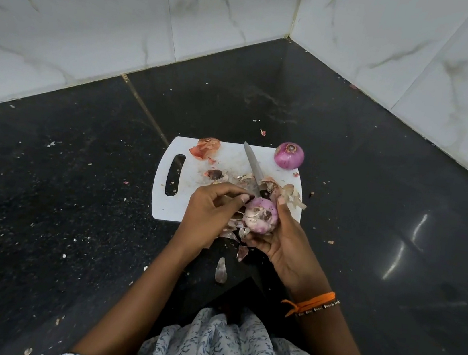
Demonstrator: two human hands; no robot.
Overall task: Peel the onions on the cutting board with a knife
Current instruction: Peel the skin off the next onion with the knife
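Patterned fabric (pixel 232 354) lay nearest. Right hand (pixel 287 239) cupped the half-peeled onion (pixel 261 215) in a curled grip above the cutting board's (pixel 193 177) near edge. Left hand (pixel 209 213) pinched at its skin with thumb and forefinger. Knife (pixel 253 169) lay on the board, untouched; second onion (pixel 289 155) sat at the far right corner. Dark bench (pixel 75 185) stretched open on both sides.

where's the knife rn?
Head view: the knife lies on the white cutting board, mid-board, tip pointing away, handle end hidden behind the onion in the right hand.
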